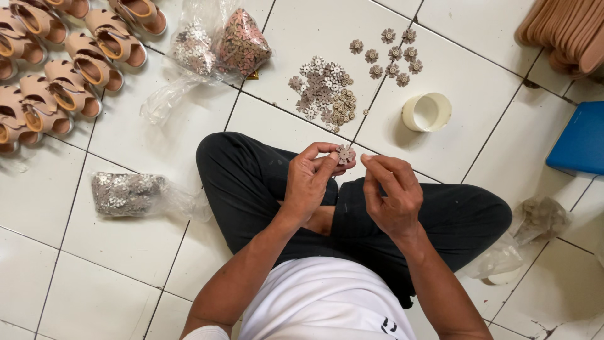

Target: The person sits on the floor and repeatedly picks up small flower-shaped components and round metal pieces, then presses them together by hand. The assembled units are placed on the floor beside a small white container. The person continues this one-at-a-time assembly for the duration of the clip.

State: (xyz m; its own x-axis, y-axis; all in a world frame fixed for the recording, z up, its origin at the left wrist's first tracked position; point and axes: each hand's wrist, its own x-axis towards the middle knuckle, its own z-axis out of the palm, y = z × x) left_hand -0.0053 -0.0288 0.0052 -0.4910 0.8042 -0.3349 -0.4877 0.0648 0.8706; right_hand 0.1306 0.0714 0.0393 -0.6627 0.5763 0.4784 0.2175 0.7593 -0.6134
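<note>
Left hand [309, 182] pinching a small flower ornament [344, 153] at fingertips; right hand [389, 192] just beside, at three o'clock, fingers curled, apparently empty. Best kept pinched by the rim, face up. Loose flower pile [324, 93] at twelve o'clock; white cup [426, 112] at one.

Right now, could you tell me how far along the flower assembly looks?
Done: nine assembled flowers lie apart by the white cup. In hand: the left hand pinches one flower piece, with the right hand beside it. Left: a loose pile and three bags of pieces.
</note>
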